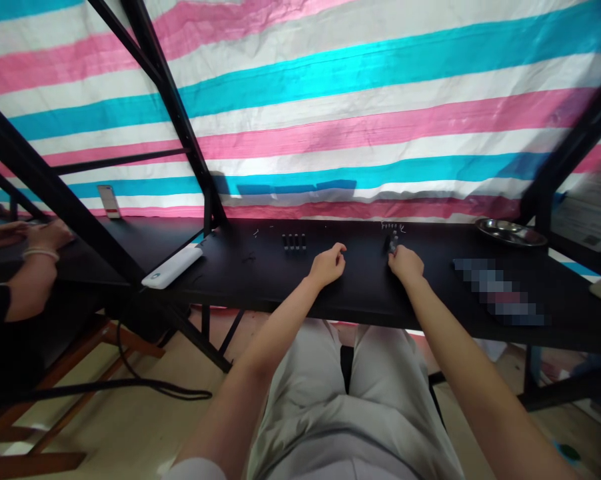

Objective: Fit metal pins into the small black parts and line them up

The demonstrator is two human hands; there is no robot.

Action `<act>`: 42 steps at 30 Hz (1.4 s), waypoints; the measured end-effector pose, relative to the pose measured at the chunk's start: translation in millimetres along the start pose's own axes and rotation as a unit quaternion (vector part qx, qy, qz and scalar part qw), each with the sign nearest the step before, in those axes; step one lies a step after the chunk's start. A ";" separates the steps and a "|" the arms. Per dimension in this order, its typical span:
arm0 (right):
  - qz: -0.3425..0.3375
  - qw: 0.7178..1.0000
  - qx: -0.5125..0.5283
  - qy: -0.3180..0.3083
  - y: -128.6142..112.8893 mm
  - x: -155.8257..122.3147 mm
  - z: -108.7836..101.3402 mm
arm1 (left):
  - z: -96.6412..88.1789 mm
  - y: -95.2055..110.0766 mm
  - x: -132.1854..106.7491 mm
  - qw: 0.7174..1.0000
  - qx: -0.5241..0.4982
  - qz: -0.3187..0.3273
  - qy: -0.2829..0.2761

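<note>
Landmark: a row of 4 dark cylinders [294, 242], standing side by side on the black table [360, 293]. I read all positions from this row, as seen by the wearer through my head-view feed.

1. Left hand [326, 265]: near side of the row, just to its right. Fingers are curled, with a narrow gap; I cannot tell whether anything is inside.
2. Right hand [406, 263]: farther right of the row. Fingers are drawn in narrow, with the tips at a cluster of small dark grey parts [393, 241]. I cannot confirm a grip on any part.
3. Small pale pieces [391, 226]: in a line beyond the cluster, right of the row and slightly farther back than it.
4. Shiny metal dish [511, 232]: well apart from the row, far to its right.
5. Pixelated item [500, 293]: far right of the row, nearer the wearer; I cannot identify it.
6. White elongated case [173, 267]: left of the row, beside the black frame.
7. Co-worker's hands [48, 235]: well left of the row.
</note>
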State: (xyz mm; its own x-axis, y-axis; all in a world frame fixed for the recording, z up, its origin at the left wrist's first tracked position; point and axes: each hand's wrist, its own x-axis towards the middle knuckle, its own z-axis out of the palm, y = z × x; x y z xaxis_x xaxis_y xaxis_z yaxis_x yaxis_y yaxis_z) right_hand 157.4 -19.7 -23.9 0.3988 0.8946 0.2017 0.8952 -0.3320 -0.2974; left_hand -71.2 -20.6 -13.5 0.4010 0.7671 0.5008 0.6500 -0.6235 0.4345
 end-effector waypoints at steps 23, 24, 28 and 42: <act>-0.326 0.944 -0.051 0.000 -45.0 -32.4 9.5 | -103.7 -52.0 76.0 0.922 0.184 -0.205 -0.272; -0.327 0.944 -0.051 0.000 -45.0 -32.4 9.4 | -102.0 -50.2 76.7 0.919 0.189 -0.207 -0.279; -0.327 0.944 -0.052 -0.001 -44.8 -32.0 10.2 | -93.6 -40.8 76.1 0.904 0.214 -0.218 -0.300; -0.325 0.944 -0.052 0.004 -44.9 -32.2 8.8 | -36.6 -35.0 55.4 0.972 0.102 -0.159 -0.137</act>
State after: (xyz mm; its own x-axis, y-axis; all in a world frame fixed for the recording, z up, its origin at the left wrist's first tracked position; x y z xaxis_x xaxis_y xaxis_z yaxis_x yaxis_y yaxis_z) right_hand 102.6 -30.9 -25.3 -0.2402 0.9172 0.3180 0.9660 0.2580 -0.0144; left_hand -95.4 38.1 26.4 0.2973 0.9453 0.1339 0.8726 -0.3260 0.3639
